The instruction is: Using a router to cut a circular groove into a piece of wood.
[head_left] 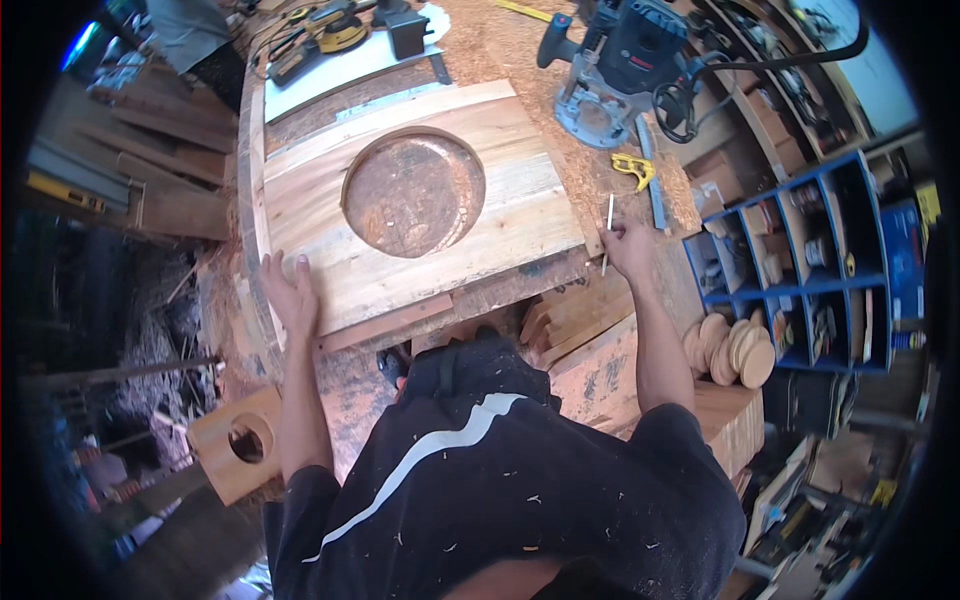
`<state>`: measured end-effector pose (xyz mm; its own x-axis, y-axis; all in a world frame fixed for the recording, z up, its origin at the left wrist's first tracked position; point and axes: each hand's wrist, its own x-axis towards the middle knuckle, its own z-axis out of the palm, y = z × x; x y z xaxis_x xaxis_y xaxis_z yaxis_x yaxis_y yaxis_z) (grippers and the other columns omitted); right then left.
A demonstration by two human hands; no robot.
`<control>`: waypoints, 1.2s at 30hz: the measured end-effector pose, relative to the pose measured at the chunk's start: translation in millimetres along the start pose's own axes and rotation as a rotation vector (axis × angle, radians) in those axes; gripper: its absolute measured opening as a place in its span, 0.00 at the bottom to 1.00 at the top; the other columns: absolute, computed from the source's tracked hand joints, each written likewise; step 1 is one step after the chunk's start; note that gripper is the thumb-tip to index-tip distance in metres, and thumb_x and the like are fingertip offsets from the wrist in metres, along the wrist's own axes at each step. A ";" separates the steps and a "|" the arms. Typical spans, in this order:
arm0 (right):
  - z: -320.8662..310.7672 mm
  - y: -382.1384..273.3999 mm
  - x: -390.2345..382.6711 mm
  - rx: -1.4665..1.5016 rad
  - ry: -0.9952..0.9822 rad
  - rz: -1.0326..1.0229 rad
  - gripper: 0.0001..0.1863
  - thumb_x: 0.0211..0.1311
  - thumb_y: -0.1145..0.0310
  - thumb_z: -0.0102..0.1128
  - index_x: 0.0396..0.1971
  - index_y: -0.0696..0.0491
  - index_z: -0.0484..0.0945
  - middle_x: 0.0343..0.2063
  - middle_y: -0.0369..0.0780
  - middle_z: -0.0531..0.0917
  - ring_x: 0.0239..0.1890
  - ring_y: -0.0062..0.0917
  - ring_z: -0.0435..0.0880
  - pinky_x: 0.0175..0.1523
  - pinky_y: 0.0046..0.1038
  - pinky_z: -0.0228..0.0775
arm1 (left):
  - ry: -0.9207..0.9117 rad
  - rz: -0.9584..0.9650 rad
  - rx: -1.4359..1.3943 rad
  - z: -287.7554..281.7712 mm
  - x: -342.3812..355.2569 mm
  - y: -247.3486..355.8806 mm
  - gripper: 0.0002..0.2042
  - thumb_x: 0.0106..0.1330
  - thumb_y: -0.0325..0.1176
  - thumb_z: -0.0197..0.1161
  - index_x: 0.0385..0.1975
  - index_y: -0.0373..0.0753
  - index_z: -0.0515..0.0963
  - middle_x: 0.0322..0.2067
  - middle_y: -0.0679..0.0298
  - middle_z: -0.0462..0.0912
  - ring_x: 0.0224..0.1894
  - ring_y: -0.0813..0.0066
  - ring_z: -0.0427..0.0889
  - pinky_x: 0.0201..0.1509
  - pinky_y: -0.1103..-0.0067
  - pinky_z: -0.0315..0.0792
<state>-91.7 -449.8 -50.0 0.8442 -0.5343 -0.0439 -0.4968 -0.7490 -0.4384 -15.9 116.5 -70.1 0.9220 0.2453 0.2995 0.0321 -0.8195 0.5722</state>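
A pale wooden board (530, 205) with a large round hole cut in it lies flat on the workbench. My left hand (290, 295) rests on the board's near left corner, fingers spread and thumb lying on top. Just off the board's right edge, my right hand (628, 250) pinches a thin white pencil (611, 208), held nearly upright in the picture. Beyond that hand lies a combination square with a yellow head (632, 170) and a metal blade (655, 190). Through the hole shows the stained, dusty bench top (410, 195).
A blue plunge router (640, 45) with a clear base stands at the back right among sawdust. Sanders (340, 35) sit at the back left. Blue shelving (790, 260) and stacked wooden discs (745, 352) are at right. A holed wooden block (238, 443) lies low at left.
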 end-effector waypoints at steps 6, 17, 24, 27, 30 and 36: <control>-17.1 -2.6 20.7 -0.064 -0.147 -0.077 0.21 0.53 0.56 0.63 0.41 0.55 0.87 0.33 0.51 0.88 0.39 0.44 0.89 0.46 0.43 0.79 | 0.191 -0.148 -0.047 -12.3 -95.2 59.1 0.25 0.72 0.45 0.62 0.59 0.30 0.74 0.68 0.43 0.63 0.74 0.46 0.58 0.76 0.59 0.53; -23.6 30.9 48.3 -0.001 0.145 0.006 0.19 0.54 0.56 0.62 0.35 0.57 0.86 0.29 0.53 0.86 0.38 0.49 0.87 0.45 0.44 0.78 | 0.408 -0.109 0.020 -40.1 -201.1 -3.2 0.21 0.72 0.35 0.62 0.58 0.29 0.73 0.59 0.49 0.74 0.63 0.54 0.72 0.65 0.62 0.70; -41.6 85.6 83.9 -0.114 0.274 0.118 0.22 0.54 0.53 0.67 0.33 0.61 0.84 0.30 0.54 0.86 0.34 0.49 0.86 0.39 0.44 0.76 | 0.331 -0.170 -0.086 -63.5 -153.0 91.7 0.20 0.73 0.34 0.60 0.59 0.29 0.73 0.65 0.49 0.68 0.68 0.53 0.67 0.70 0.64 0.63; -48.1 118.5 106.8 0.300 -0.011 0.229 0.17 0.53 0.56 0.68 0.31 0.57 0.85 0.28 0.46 0.87 0.30 0.37 0.86 0.32 0.38 0.74 | 0.277 0.055 -0.109 -57.5 -124.3 141.7 0.18 0.70 0.27 0.61 0.59 0.30 0.73 0.66 0.48 0.66 0.69 0.56 0.67 0.73 0.64 0.58; -73.0 100.2 99.3 0.984 -0.136 0.319 0.08 0.54 0.67 0.67 0.32 0.53 0.83 0.26 0.35 0.82 0.18 0.20 0.77 0.17 0.23 0.59 | 0.173 0.214 -0.273 -44.8 -115.2 179.5 0.19 0.66 0.26 0.64 0.57 0.30 0.73 0.61 0.47 0.72 0.65 0.55 0.71 0.70 0.64 0.63; -102.8 14.7 -72.2 1.471 -0.108 0.432 0.10 0.66 0.67 0.63 0.29 0.48 0.70 0.14 0.29 0.67 0.11 0.15 0.62 0.13 0.20 0.49 | -0.325 0.782 -0.502 -11.5 -98.0 269.0 0.27 0.58 0.33 0.72 0.57 0.35 0.73 0.54 0.50 0.78 0.57 0.49 0.78 0.61 0.61 0.74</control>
<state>-180.6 -462.6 39.0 0.7350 -0.5235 -0.4310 -0.1222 0.5230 -0.8435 -102.0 -122.0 63.3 0.6774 -0.4885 0.5500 -0.7302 -0.3564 0.5829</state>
